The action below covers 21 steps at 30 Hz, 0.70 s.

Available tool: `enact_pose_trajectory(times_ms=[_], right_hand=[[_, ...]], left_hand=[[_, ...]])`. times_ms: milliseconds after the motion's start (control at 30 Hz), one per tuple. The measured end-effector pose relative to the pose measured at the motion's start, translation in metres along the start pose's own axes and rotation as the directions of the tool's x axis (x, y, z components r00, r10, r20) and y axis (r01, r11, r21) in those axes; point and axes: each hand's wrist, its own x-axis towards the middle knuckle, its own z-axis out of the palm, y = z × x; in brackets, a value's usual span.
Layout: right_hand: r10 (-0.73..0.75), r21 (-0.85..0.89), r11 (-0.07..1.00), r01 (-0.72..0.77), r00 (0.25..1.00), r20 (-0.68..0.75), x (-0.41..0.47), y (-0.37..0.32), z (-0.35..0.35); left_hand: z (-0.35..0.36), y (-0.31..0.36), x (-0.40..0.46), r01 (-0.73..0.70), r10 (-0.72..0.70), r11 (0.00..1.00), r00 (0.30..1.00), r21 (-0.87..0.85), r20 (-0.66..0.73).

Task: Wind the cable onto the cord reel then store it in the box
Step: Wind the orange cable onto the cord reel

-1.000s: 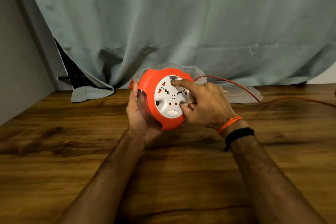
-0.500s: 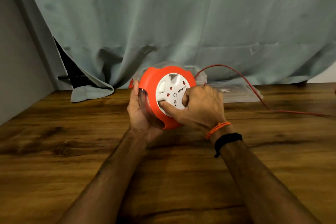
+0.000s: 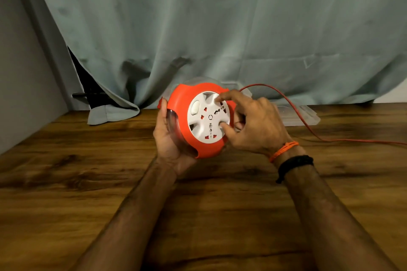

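Observation:
An orange cord reel (image 3: 182, 116) with a white socket disc (image 3: 207, 116) is held above the wooden table at the centre. My left hand (image 3: 167, 138) grips the reel from its left side and back. My right hand (image 3: 253, 125) has its index fingertip and thumb curled into recesses of the white disc. A red cable (image 3: 293, 110) arcs out from behind the reel and runs off to the right across the table. A clear plastic box (image 3: 304, 116) lies behind my right hand, partly hidden.
A grey-green curtain (image 3: 198, 28) hangs behind the wooden table (image 3: 198, 204), its hem resting on the back edge at the left. A grey wall (image 3: 22, 94) borders the table's left side.
My right hand has turned the white disc, shifting from the lower side to fingers on the upper right. The oval button moved to the upper left. The cable's arc has shifted.

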Motion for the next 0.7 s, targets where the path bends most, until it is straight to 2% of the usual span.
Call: enact_pose_trajectory(times_ms=[133,333,400,533,700], right_hand=[[-0.058,-0.086,0.994,0.062,0.997,0.053,-0.001,-0.002,0.004],[-0.071,-0.163,0.984,0.07,0.997,0.001,0.0,0.001,0.011],[-0.026,-0.168,0.985,0.024,1.0,-0.004,-0.001,0.002,0.012],[0.109,-0.148,0.98,-0.13,0.984,-0.141,-0.005,-0.003,0.019],[0.21,-0.172,0.957,-0.233,0.967,-0.146,-0.002,-0.02,0.032]], left_hand=[[-0.001,0.0,0.0,0.006,-0.006,1.0,1.0,-0.004,0.022],[0.0,-0.002,0.0,-0.007,0.007,1.0,1.0,-0.002,0.01],[0.002,-0.001,0.0,-0.021,0.021,1.0,1.0,-0.001,0.013],[0.009,0.0,0.0,-0.073,0.073,0.997,0.997,0.005,-0.013],[0.01,0.001,-0.001,-0.103,0.104,0.994,0.992,0.031,-0.066]])
